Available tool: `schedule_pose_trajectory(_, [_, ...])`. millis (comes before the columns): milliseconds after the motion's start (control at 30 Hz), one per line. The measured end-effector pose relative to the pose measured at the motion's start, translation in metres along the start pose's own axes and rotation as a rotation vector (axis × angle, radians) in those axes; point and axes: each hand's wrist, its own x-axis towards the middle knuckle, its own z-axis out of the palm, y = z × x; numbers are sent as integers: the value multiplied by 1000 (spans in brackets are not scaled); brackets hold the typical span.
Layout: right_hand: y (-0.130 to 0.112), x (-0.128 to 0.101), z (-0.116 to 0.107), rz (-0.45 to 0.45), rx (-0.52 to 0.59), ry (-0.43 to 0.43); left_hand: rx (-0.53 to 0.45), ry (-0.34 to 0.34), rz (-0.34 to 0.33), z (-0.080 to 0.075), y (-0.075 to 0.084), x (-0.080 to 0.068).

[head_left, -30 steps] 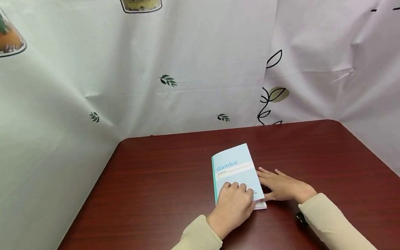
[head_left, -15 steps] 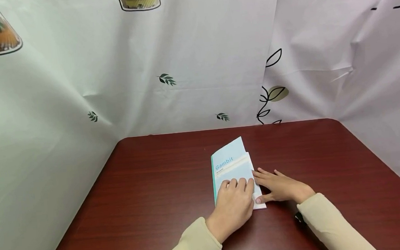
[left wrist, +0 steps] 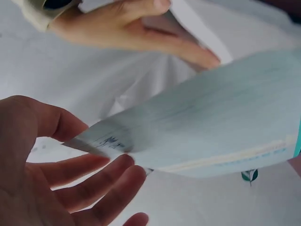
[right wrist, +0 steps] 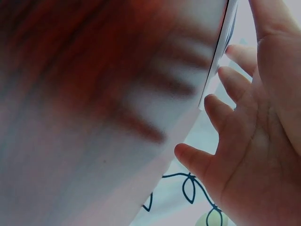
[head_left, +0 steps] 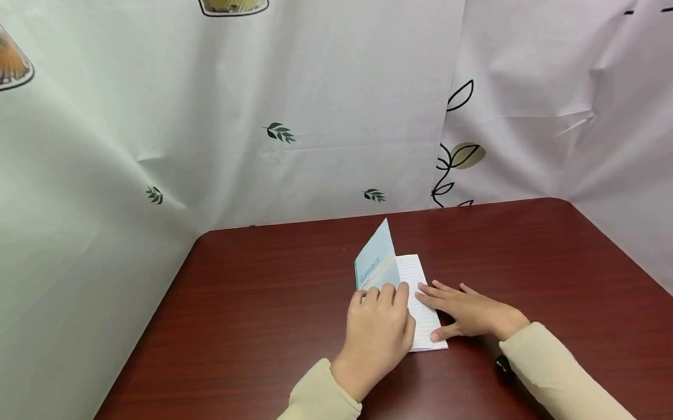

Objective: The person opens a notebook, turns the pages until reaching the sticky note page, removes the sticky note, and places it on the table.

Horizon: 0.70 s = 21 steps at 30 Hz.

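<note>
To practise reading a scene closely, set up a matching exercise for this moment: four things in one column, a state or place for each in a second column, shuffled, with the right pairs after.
Things:
1. cover
2. lined page
3. left hand
4. right hand

States or places:
A. lies flat on the table, fingertips on the page
B. lifts the cover's edge
C. light blue, raised at a slant
D. white, laid bare, flat

Pairs: 1-C, 2-D, 3-B, 4-A
</note>
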Motion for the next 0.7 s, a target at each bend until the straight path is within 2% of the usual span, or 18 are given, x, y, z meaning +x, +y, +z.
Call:
schedule_pose_trajectory(233, [0,0,-1,-10,-7,-6,-103,-14,-91,-17,-21,10])
schedule_pose_trajectory(400, [0,1,-2,-12,-3,-7,-210,-74,-169,-23,-41,16])
schedule_pose_trajectory(500, [-1,1,-2,-15,12,-10,-297,-139,-251,-24,-53,19])
schedule_pose_trajectory(700, [-1,2,-4,-21,47,-13,-447,-246,-461,-18,-80,21])
